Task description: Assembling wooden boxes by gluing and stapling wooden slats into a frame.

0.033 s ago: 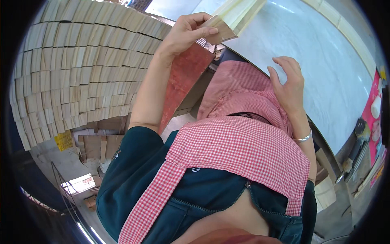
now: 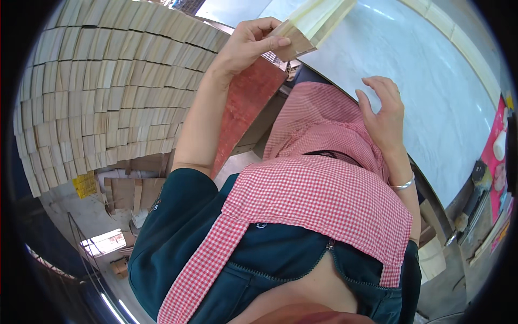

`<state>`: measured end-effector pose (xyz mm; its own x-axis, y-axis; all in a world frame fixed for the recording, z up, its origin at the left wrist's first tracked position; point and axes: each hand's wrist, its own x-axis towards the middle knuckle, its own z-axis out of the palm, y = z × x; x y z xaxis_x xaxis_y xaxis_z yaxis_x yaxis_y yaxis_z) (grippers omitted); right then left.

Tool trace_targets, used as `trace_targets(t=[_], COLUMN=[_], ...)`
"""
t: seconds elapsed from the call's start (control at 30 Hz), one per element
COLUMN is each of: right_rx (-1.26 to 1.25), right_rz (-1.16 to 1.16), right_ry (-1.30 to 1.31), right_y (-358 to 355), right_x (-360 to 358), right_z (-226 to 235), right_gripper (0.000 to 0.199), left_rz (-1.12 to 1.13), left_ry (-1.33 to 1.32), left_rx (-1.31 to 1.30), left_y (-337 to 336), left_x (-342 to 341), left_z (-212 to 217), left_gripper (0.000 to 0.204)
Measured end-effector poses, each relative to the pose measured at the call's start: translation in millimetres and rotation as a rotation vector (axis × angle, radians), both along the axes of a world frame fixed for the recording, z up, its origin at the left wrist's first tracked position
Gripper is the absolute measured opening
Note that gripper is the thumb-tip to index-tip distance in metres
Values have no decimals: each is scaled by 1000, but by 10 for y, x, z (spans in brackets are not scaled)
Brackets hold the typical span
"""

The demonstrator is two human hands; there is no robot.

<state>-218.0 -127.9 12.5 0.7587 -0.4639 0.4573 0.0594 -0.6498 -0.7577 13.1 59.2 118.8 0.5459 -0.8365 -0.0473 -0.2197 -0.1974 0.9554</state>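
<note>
My left hand (image 2: 249,44) is closed on the near end of a pale wooden piece (image 2: 295,45), its thumb pressed along the end face. The piece looks like a small long box or trough with raised side walls, tilted up at the top of the picture. Its far end runs out of view. My right hand (image 2: 383,116) holds nothing; its fingers are apart and slightly curled, over the near edge of a glossy white tabletop (image 2: 415,108). A silver bangle (image 2: 403,182) circles my right wrist.
At left rises a large stack of pale wooden pieces (image 2: 113,81) in rows. A red board (image 2: 243,102) lies between it and my lap. A brush (image 2: 475,186) and other tools lie at the right, by a pink sheet (image 2: 496,156). A pale strip (image 2: 453,38) borders the tabletop's far side.
</note>
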Motion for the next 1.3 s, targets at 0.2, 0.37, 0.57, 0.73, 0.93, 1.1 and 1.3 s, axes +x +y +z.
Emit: trace_targets(t=[0.2, 0.37, 0.57, 0.73, 0.93, 1.1, 1.3], right_rx=[0, 0, -40, -169, -305, -344, -317], right_rz=[72, 81, 80, 84, 96, 58, 58], right_ry=[7, 70, -63, -249, -513, -583, -593], right_y=[99, 109, 9, -171, -450, -595, -784], right_x=[87, 87, 258, 424, 718, 905, 1112], right_z=[30, 34, 187, 715, 1275, 1244, 1197], right_gripper=[22, 24, 43, 49, 47, 41, 33], left_rz=[31, 18, -54, -250, -492, -555, -521], left_ry=[50, 62, -64, -180, -132, -73, -587], left_rx=[-113, -166, 18, 190, 311, 352, 203], left_y=[163, 173, -94, -559, -1034, -1273, -1344], left_x=[64, 103, 39, 71, 308, 579, 614], left_z=[-82, -181, -25, 579, 1323, 1298, 1189], left_gripper=[17, 19, 20, 25, 31, 37, 47])
